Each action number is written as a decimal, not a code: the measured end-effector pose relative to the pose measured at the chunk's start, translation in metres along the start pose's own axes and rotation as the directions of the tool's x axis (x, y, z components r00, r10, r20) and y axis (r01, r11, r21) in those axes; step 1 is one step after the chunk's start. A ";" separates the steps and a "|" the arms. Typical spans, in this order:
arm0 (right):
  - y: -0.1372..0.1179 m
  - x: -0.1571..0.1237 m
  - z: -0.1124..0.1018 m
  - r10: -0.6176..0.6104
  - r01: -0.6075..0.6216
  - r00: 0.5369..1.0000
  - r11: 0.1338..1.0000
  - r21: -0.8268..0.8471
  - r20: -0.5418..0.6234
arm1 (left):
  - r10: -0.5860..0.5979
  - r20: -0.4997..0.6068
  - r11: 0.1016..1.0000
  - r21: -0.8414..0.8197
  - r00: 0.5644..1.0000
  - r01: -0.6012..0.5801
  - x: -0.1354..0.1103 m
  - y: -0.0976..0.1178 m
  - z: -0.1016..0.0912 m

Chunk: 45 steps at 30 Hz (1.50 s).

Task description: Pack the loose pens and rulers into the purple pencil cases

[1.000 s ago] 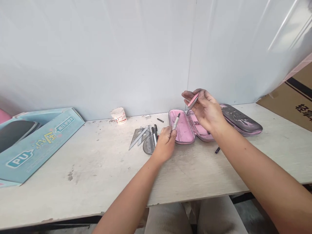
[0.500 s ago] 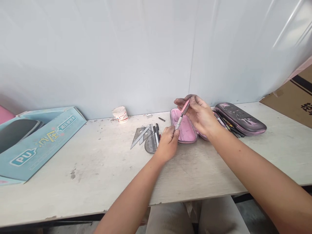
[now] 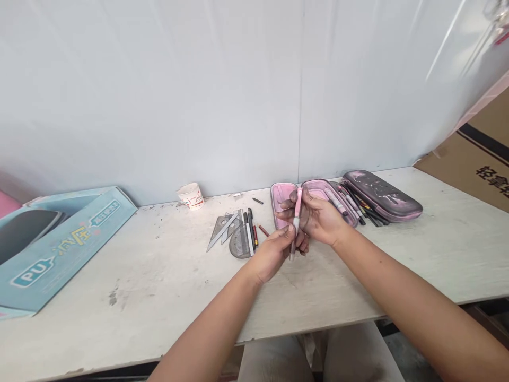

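A pen point(image 3: 297, 210) with a pink cap end and a pale, clear barrel is held upright between both hands above the desk. My left hand point(image 3: 275, 251) pinches its lower barrel. My right hand point(image 3: 323, 216) grips the pink upper end between thumb and fingers. Behind the hands lies an open pencil case point(image 3: 283, 190) with pink lining, partly hidden by my right hand. To the left of my hands are a grey protractor point(image 3: 238, 245), a set square point(image 3: 218, 229), black pens point(image 3: 250, 220) and a short red pencil point(image 3: 263, 230).
Several pens and markers point(image 3: 352, 204) lie beside a closed dark pencil case point(image 3: 384, 195) on the right. A paper cup point(image 3: 191, 196) stands near the wall. A blue box point(image 3: 71, 249) occupies the left, a cardboard box point(image 3: 473, 159) the far right. The desk's front edge is near my legs.
Both hands have come lower and closer together with the pen, which has turned from slanted to nearly upright. More of the open pencil case and markers shows.
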State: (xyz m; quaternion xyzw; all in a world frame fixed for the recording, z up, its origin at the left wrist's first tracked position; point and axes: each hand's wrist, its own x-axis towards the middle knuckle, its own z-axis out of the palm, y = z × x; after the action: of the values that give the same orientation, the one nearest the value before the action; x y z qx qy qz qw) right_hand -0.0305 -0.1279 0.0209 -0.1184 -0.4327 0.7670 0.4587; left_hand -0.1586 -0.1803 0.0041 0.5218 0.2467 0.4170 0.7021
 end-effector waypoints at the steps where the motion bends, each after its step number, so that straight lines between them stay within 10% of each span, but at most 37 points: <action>1: -0.001 -0.002 -0.001 0.014 -0.014 1.000 1.000 0.026 0.001 | -0.013 -0.003 1.000 -0.017 1.000 0.013 0.001 0.000 0.005; 8: -0.019 -0.018 -0.018 -0.014 0.014 0.999 1.000 -0.005 -0.045 | -0.057 0.009 0.998 0.037 0.998 0.057 0.023 -0.001 0.028; 13: -0.035 -0.020 -0.036 -0.122 0.051 0.983 0.900 -0.433 -0.138 | 0.040 -0.140 0.935 0.355 0.989 0.012 0.064 0.000 0.031; 17: -0.060 -0.011 -0.058 -0.418 0.124 0.901 0.507 -0.853 -0.118 | 0.228 -0.257 0.666 0.744 0.939 0.042 0.112 0.005 0.034; 21: -0.070 -0.001 -0.090 -0.583 -0.110 0.806 0.032 -0.993 -0.108 | 0.303 -0.126 0.318 0.948 0.945 0.024 0.151 0.001 0.026; 27: -0.041 -0.002 -0.125 -0.445 -0.349 0.878 -0.343 -0.872 -0.177 | 0.173 -0.183 -0.004 0.982 0.968 0.187 0.161 -0.024 0.007; 31: -0.031 -0.005 -0.123 -0.471 -0.403 0.862 -0.413 -0.817 -0.187 | 0.188 -0.302 0.116 0.952 0.934 0.284 0.158 -0.027 0.009; 36: -0.033 -0.003 -0.111 -0.498 -0.258 0.867 -0.436 -0.862 -0.007 | 0.295 -0.285 0.517 0.850 0.912 0.098 0.153 -0.024 0.022; 41: -0.035 -0.005 -0.092 -0.398 -0.060 0.897 -0.539 -0.840 0.192 | 0.333 -0.291 0.717 0.696 0.897 -0.041 0.132 -0.021 0.025; 45: -0.028 0.000 -0.070 -0.376 0.014 0.907 -0.426 -0.905 0.191 | 0.337 -0.288 0.794 0.598 0.896 -0.107 0.105 -0.010 0.018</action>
State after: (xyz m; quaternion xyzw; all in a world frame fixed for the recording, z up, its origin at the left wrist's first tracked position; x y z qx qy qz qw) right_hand 0.0265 -0.0835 0.0009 -0.4437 -0.8303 -0.0526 0.3332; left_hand -0.0858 -0.1022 0.0102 0.6416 0.4263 0.4982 0.3980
